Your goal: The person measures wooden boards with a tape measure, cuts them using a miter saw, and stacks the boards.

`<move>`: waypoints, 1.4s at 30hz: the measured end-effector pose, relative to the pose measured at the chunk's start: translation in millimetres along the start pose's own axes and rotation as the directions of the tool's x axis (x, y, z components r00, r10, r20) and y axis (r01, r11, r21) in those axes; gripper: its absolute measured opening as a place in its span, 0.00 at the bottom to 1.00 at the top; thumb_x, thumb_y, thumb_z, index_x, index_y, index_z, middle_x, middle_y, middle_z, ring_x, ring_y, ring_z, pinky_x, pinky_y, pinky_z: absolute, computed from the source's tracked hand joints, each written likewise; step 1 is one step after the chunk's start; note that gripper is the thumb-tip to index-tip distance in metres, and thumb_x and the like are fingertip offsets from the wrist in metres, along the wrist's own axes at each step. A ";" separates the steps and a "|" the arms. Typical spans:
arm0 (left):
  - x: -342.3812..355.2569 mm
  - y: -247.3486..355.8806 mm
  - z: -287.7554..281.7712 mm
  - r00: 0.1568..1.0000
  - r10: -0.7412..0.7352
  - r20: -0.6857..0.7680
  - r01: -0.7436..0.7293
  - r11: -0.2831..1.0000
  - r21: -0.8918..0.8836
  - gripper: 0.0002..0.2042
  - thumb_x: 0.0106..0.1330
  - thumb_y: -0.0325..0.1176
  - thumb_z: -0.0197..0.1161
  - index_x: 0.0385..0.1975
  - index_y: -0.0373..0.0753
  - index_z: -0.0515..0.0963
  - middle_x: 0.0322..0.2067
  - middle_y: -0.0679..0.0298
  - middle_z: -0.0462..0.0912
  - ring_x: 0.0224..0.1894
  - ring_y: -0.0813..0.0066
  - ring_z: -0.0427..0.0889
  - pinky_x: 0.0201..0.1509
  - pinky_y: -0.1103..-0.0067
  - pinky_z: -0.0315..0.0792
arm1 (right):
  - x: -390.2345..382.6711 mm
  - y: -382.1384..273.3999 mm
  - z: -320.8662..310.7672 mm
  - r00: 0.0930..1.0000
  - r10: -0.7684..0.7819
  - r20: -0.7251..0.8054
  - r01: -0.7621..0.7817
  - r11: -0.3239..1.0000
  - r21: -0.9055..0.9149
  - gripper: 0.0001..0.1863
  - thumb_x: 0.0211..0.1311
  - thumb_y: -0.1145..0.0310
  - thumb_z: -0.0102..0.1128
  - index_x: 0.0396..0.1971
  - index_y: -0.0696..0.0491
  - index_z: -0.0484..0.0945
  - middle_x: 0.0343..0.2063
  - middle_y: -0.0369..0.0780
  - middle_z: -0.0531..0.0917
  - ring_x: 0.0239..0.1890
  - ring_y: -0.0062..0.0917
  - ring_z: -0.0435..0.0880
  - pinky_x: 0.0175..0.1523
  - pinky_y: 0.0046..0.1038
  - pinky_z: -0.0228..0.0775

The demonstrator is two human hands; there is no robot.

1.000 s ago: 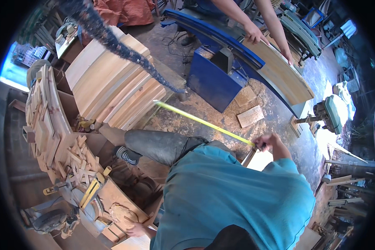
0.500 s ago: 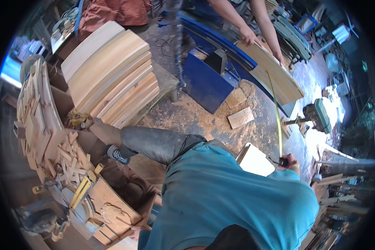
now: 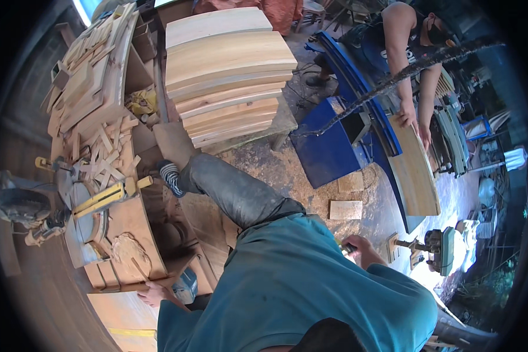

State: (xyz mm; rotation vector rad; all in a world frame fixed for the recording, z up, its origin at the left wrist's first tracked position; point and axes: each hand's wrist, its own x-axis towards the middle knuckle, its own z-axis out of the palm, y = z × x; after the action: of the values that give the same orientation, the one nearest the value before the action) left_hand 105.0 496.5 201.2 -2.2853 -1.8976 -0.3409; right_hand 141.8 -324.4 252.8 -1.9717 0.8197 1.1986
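My right hand is closed around a small black and yellow tape measure, held beside my body. No long stretch of blade shows out of it. At the lower left, my left hand has its fingers at the upper edge of a pale wooden board with a yellow strip across it, apparently gripping that edge; the fingertips are partly hidden. Across from me, a co-worker's hands press on a wide plank lying along a blue woodworking machine.
A tall stack of planks sits on a low table ahead. Offcuts and a yellow-railed saw cover the left bench. Two small wood pieces lie on the sawdust-strewn floor. A green drill-press-like machine stands right.
The long yellow blade that reached the co-worker's plank has gone back into the tape measure. My right hand has drawn in toward my body; the view has turned left.
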 end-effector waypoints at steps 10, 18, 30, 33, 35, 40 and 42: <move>-24.7 14.0 -37.1 0.943 0.137 -0.304 -0.212 0.950 -0.228 0.32 0.71 0.54 0.59 0.66 0.34 0.73 0.65 0.46 0.75 0.64 0.45 0.76 0.66 0.53 0.70 | 61.1 -102.1 -43.9 0.981 -0.182 -0.060 0.176 0.980 -0.091 0.18 0.62 0.59 0.60 0.47 0.49 0.87 0.44 0.44 0.85 0.31 0.36 0.89 0.29 0.39 0.87; -213.9 25.4 -40.2 0.446 0.892 0.078 -0.709 0.405 -0.577 0.24 0.69 0.38 0.63 0.62 0.33 0.75 0.59 0.46 0.80 0.65 0.45 0.76 0.70 0.60 0.69 | 81.1 -147.8 -34.8 0.999 -0.047 0.021 0.051 0.947 -0.318 0.24 0.66 0.52 0.58 0.53 0.52 0.84 0.53 0.45 0.83 0.43 0.39 0.90 0.32 0.39 0.90; -234.5 101.4 -72.9 -0.033 0.725 0.688 -0.177 0.673 -0.718 0.23 0.67 0.36 0.64 0.61 0.35 0.76 0.56 0.50 0.82 0.60 0.53 0.80 0.64 0.67 0.73 | 99.3 -174.3 -27.4 0.988 -0.025 0.150 0.081 0.920 -0.383 0.26 0.65 0.48 0.59 0.52 0.52 0.85 0.52 0.44 0.85 0.46 0.38 0.89 0.34 0.40 0.88; -218.8 169.6 -102.8 -0.122 0.796 0.592 -0.030 0.594 -0.804 0.23 0.66 0.35 0.64 0.60 0.36 0.77 0.56 0.51 0.83 0.59 0.55 0.81 0.62 0.69 0.74 | 100.2 -179.2 -32.1 0.988 -0.091 0.129 0.132 0.922 -0.365 0.25 0.65 0.49 0.59 0.51 0.52 0.85 0.52 0.43 0.85 0.46 0.37 0.89 0.36 0.40 0.89; -175.9 211.5 -116.6 -0.106 0.810 0.577 0.003 0.581 -0.814 0.23 0.66 0.35 0.65 0.60 0.36 0.77 0.55 0.51 0.84 0.58 0.56 0.82 0.61 0.70 0.74 | 100.8 -175.8 -37.1 0.987 -0.116 0.116 0.150 0.923 -0.353 0.24 0.66 0.49 0.59 0.51 0.51 0.85 0.52 0.42 0.85 0.47 0.36 0.89 0.37 0.40 0.89; -46.3 243.8 -115.8 0.386 0.889 0.248 -0.251 0.359 -0.899 0.19 0.68 0.33 0.66 0.58 0.34 0.80 0.59 0.50 0.81 0.63 0.56 0.79 0.69 0.69 0.70 | 95.4 -160.7 -55.4 0.989 -0.123 0.085 0.144 0.933 -0.330 0.22 0.66 0.51 0.58 0.50 0.50 0.86 0.52 0.41 0.85 0.47 0.35 0.89 0.39 0.41 0.89; -27.8 220.5 -93.6 0.657 0.753 -0.028 -0.442 0.355 -0.823 0.21 0.71 0.38 0.64 0.60 0.35 0.79 0.63 0.47 0.77 0.69 0.51 0.72 0.74 0.64 0.63 | 91.4 -155.9 -60.3 0.989 -0.123 0.087 0.146 0.918 -0.370 0.22 0.66 0.51 0.58 0.50 0.50 0.86 0.52 0.41 0.85 0.47 0.35 0.89 0.40 0.41 0.89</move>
State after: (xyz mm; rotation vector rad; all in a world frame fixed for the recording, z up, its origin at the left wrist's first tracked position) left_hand 309.4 404.5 290.2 -3.6674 -0.7709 -0.7989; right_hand 328.5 -298.9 225.3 -2.2395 0.4340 1.4060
